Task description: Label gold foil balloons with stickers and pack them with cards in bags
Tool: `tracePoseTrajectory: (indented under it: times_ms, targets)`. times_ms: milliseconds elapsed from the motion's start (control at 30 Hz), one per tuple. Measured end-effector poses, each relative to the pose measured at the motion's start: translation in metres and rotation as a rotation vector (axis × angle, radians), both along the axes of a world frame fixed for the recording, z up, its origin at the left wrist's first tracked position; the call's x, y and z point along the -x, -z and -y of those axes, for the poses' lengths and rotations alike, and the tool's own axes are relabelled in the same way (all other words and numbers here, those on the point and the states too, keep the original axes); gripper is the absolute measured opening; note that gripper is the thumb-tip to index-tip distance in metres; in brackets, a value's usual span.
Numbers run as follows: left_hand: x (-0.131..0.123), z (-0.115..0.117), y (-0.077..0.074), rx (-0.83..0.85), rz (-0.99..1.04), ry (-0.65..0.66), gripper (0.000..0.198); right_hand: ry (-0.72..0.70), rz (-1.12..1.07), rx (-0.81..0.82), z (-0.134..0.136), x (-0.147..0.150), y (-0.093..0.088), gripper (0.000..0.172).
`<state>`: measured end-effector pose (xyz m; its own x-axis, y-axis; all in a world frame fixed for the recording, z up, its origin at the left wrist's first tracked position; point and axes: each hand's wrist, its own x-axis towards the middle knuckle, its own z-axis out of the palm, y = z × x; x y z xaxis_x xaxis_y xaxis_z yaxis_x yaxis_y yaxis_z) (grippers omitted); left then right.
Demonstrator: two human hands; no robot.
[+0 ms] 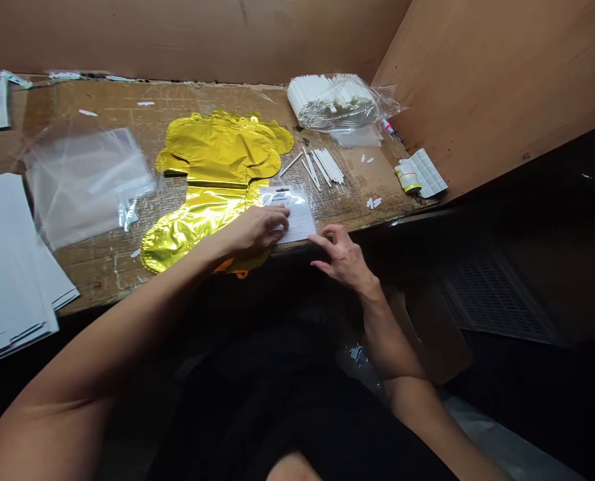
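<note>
A clear plastic packet [300,219] with a white printed card in it lies at the bench's front edge, its hanging slot at the far end. My left hand [262,228] reaches across gold foil balloons [217,157] and presses on the packet's left side with curled fingers; its thumb is hidden. At the packet's near right corner is my right hand [345,259], thumb and fingers apart, the index fingertip at the corner. Just beyond the packet lie several loose white sticks [327,166]. The flat balloons are stacked, partly overhanging the front edge.
Clear plastic bags [89,184] and white paper sheets [11,260] lie on the left. At the back right is a bag of white sticks [332,103]. A small roll [408,180] sits near a label sheet [424,174]. Brown panels [498,87] wall the back and right.
</note>
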<state>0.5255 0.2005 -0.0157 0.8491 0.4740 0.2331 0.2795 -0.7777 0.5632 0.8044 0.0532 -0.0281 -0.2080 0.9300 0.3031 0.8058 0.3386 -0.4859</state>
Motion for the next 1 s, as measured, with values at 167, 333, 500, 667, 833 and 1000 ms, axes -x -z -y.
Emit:
tracePoseTrajectory:
  times_ms: [167, 333, 500, 667, 833, 1000]
  targets:
    - [0.004, 0.013, 0.001, 0.064, -0.034, 0.004, 0.032, 0.110, -0.001, -0.025, -0.017, 0.027, 0.010, 0.030]
    - [-0.002, 0.022, 0.013, -0.012, -0.025, -0.027, 0.025, 0.552, -0.103, 0.140, -0.027, 0.048, 0.003, 0.031]
    - [0.004, 0.058, 0.012, 0.098, 0.220, -0.286, 0.050, 0.380, -0.898, 0.238, -0.015, 0.052, 0.005, 0.042]
    - [0.022, 0.068, -0.003, 0.744, 0.668, -0.364, 0.074, 0.284, -0.987, 0.116, -0.010, 0.068, -0.008, 0.031]
    - [0.149, -0.019, -0.045, 0.512, 0.716, -0.848, 0.048, 0.285, -0.863, 0.273, 0.006, 0.032, -0.020, 0.036]
    - [0.281, -0.116, -0.064, 0.034, 0.237, -1.448, 0.030, 0.388, -0.810, 0.570, 0.046, -0.071, 0.039, 0.047]
